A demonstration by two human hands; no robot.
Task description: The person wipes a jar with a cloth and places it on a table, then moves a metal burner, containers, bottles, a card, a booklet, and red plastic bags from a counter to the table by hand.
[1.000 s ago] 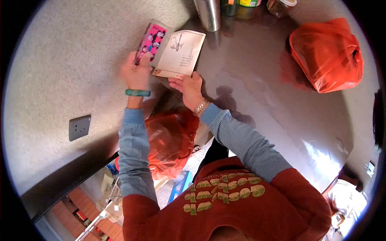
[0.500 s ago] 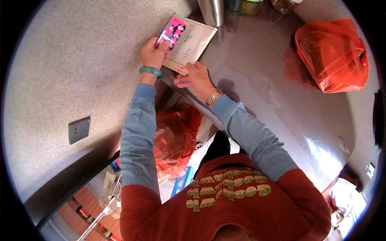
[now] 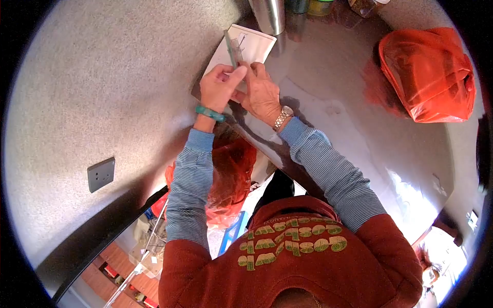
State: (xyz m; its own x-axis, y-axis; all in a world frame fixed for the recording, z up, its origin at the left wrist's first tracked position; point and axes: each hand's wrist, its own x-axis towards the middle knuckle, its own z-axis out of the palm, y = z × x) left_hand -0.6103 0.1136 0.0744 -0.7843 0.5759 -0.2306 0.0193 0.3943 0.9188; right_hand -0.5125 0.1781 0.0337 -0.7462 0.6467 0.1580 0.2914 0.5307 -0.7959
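Observation:
A small open book (image 3: 259, 45) with pale pages lies at the table's corner against the wall. Over it stands a thin greenish-grey cover (image 3: 229, 45), turned nearly edge-on, with a see-through strip beside it. My left hand (image 3: 218, 88), above a green bangle, is closed with its thumb against the base of this cover. My right hand (image 3: 262, 96), above a metal watch, meets it there, fingers bent and pinching at the same edge. The fingertips partly hide each other, and the book's lower part is covered by both hands.
On the dark glossy table (image 3: 339, 138), a red plastic bag (image 3: 429, 77) lies at the right. A metal cup (image 3: 268, 16) and jars (image 3: 319, 7) stand at the back. Below the table edge hangs another red bag (image 3: 231, 174). A socket (image 3: 101, 174) is on the left wall.
The pink picture face, which lay flat under my left hand, is now out of sight, and a cover stands edge-on. My right hand has moved up from the book's lower edge to join my left.

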